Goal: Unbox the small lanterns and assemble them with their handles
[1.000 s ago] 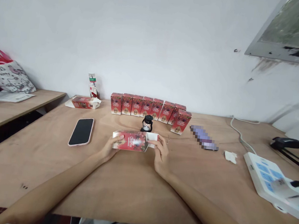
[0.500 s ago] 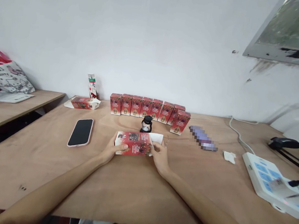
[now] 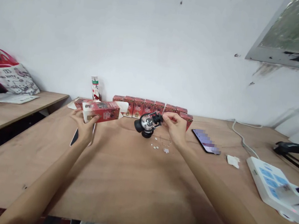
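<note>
The left hand (image 3: 84,124) is clamped on an open red box (image 3: 103,110) — raised at the left. The right hand (image 3: 176,129) pinches a tilted black lantern (image 3: 150,121) — near the row of red boxes (image 3: 149,108).

Box row (image 3: 138,108) stood on table (image 3: 120,183) before wall (image 3: 146,44) | container (image 3: 95,89) stood left of it | right-hand phone (image 3: 202,140), scrap (image 3: 232,161), power strip (image 3: 261,180) lay rightward in turn | bag (image 3: 15,78) sat on side table (image 3: 13,110), left
</note>
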{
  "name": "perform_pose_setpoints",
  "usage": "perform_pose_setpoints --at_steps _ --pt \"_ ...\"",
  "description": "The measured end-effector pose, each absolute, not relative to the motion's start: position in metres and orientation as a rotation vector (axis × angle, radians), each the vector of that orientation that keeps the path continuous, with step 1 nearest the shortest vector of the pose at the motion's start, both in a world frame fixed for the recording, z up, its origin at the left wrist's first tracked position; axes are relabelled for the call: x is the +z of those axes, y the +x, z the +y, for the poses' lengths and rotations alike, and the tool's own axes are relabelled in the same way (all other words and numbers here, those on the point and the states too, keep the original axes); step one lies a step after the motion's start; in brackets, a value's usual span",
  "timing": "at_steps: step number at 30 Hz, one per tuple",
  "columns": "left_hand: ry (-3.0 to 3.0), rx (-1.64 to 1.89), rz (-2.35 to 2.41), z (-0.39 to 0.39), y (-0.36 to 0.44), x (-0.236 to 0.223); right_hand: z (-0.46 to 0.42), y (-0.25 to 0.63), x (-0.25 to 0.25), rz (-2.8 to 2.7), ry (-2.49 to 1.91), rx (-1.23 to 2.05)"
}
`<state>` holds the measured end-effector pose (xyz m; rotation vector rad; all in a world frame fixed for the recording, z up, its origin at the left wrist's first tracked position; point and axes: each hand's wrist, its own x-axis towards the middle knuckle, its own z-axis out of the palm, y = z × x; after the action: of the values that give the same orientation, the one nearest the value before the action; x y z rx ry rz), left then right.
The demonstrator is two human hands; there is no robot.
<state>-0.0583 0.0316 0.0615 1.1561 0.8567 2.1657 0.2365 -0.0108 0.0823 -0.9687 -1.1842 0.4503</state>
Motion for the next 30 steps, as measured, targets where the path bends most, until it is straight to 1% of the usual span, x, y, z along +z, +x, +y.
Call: perform_pose_setpoints --at_steps 3,5,8,11,15,19,22,26,30 --pt "1.399 2.295 0.990 0.025 -0.063 0.067 -0.002 0.218 0.086 -1.474 -1.011 0.328" --pt "1.543 2.271 1.055 0.019 -0.060 0.065 0.004 0.202 0.084 -1.658 -1.061 0.247" --pt "1.825 2.145 1.240 0.013 -0.057 0.059 0.015 0.184 0.078 -1.821 -1.155 0.143" --pt "2.152 2.005 1.372 0.008 -0.055 0.050 0.027 0.176 0.075 -1.871 -1.233 0.091" --pt "2.396 1.892 1.398 0.003 -0.047 0.038 0.031 0.175 0.075 -1.934 -1.265 0.037" --pt "2.468 1.704 1.286 -0.003 -0.034 0.026 0.003 0.169 0.072 -1.913 -1.116 -0.046" --pt "2.505 1.613 1.143 -0.007 -0.027 0.021 -0.027 0.162 0.062 -1.953 -1.043 0.062" --pt "2.571 1.534 1.040 -0.011 -0.025 0.018 -0.052 0.158 0.050 -1.891 -1.035 0.308" --pt "2.589 1.598 1.009 -0.010 -0.026 0.016 -0.056 0.162 0.048 -1.781 -1.037 0.486"
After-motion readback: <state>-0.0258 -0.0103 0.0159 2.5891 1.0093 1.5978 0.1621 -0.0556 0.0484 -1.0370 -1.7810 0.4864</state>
